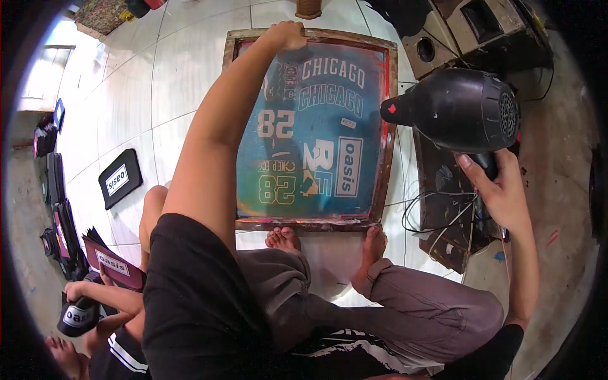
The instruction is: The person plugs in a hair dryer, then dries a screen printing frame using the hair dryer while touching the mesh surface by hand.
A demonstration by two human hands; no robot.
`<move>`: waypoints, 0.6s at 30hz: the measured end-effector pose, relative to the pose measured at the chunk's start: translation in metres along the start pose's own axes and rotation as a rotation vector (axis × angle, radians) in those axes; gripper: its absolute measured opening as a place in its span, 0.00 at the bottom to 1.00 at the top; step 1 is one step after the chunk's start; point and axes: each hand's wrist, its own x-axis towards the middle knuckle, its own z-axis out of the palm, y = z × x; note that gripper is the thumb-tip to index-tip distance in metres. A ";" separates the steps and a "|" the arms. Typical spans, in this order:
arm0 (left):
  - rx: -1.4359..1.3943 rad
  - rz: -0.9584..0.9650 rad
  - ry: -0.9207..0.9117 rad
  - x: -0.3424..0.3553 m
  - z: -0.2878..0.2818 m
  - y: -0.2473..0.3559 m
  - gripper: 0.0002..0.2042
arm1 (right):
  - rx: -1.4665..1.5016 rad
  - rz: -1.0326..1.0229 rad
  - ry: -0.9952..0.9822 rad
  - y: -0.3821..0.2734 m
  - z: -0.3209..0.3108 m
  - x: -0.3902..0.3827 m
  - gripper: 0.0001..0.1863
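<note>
A wooden-framed printing screen (305, 166) lies between my feet, its blue-green mesh bearing several letter and number designs. My left hand (289, 35) is closed over the far edge of its frame, with the arm stretched across the screen's left side; the fingertips are partly hidden. In my right hand (505, 189) is a black hair dryer (461, 109), gripped by its handle. The dryer's nozzle points left, over the right edge of the screen. Whether it is blowing cannot be seen.
Loose cables (437, 218) tangle beside a stained wooden stand (443, 166) at the right. Far right are boxy speaker-like cabinets (437, 41). A black printed pouch (120, 179) lies on the white tiles. Another person (120, 304) at lower left holds a cap (79, 316) and a maroon printed piece (113, 263).
</note>
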 end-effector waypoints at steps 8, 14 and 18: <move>0.061 -0.038 -0.008 -0.003 0.018 0.005 0.30 | 0.031 0.151 -0.070 -0.016 -0.002 -0.009 0.14; 0.081 -0.066 -0.021 0.000 0.033 -0.001 0.32 | 0.040 -0.126 -0.022 -0.009 0.003 -0.009 0.13; 0.038 -0.046 -0.062 0.000 0.046 -0.007 0.33 | 0.078 -0.093 -0.036 -0.005 0.003 -0.007 0.13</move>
